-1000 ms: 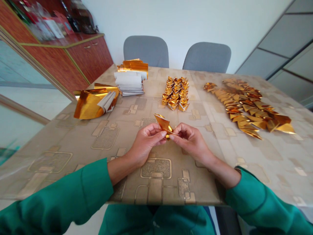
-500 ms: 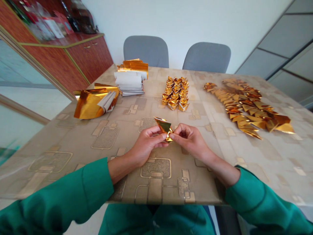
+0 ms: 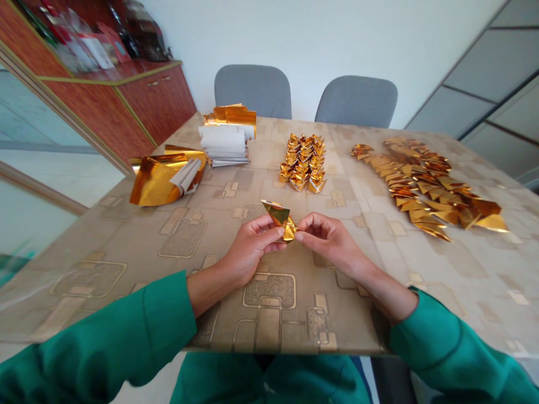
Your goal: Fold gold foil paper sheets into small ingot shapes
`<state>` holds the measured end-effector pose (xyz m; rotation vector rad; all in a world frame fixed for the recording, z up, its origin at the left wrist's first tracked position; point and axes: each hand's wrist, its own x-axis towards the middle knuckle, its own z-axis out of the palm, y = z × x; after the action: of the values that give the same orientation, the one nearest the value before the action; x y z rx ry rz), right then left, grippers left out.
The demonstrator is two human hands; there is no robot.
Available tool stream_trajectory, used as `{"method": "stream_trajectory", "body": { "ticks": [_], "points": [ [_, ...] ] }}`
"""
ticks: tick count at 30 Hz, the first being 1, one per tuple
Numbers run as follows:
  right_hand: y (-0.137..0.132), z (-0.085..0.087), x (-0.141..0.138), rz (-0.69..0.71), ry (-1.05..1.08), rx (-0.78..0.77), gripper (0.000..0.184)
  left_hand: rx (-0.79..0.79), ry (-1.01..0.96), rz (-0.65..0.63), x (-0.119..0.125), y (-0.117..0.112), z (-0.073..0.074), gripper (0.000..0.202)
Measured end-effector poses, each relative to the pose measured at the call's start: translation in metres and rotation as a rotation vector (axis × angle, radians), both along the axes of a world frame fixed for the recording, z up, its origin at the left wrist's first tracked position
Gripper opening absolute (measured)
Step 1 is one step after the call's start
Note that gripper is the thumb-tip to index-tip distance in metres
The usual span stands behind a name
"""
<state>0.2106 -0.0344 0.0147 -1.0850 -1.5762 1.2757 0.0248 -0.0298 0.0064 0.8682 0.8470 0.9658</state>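
Observation:
Both hands are raised just above the table in front of me. My left hand [image 3: 252, 244] and my right hand [image 3: 324, 238] pinch a small folded piece of gold foil paper [image 3: 281, 220] between their fingertips. Its pointed upper corner sticks out to the left, and its lower part sits against my right fingertips. Beyond the hands stands a heap of folded gold foil ingots [image 3: 302, 164]. To the right lies a long, overlapping spread of folded gold foil pieces [image 3: 421, 185]. Neither hand touches these.
The table has a beige patterned cover [image 3: 269, 292]. At its far left lie curled gold foil sheets [image 3: 158, 179] and a stack of white-backed paper [image 3: 224, 145] with more gold foil behind. Grey chairs [image 3: 252, 90] stand beyond the table, and a red-brown cabinet [image 3: 155, 106] stands at back left.
The folded foil piece has turned slightly in my fingers, and my hands have shifted a little around it. The whole view has moved slightly.

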Motion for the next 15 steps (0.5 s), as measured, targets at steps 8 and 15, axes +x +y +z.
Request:
{"method": "stream_trajectory", "body": {
  "ticks": [8, 15],
  "points": [
    [0.0007, -0.0034, -0.0001, -0.058, -0.001, 0.027, 0.031, 0.037, 0.027, -0.004, 0.0012, -0.0010, 0.0016, 0.024],
    [0.0004, -0.0049, -0.0013, -0.002, 0.055, -0.011, 0.033, 0.142, 0.080, 0.076, 0.0005, -0.0005, 0.0046, 0.027]
  ]
}}
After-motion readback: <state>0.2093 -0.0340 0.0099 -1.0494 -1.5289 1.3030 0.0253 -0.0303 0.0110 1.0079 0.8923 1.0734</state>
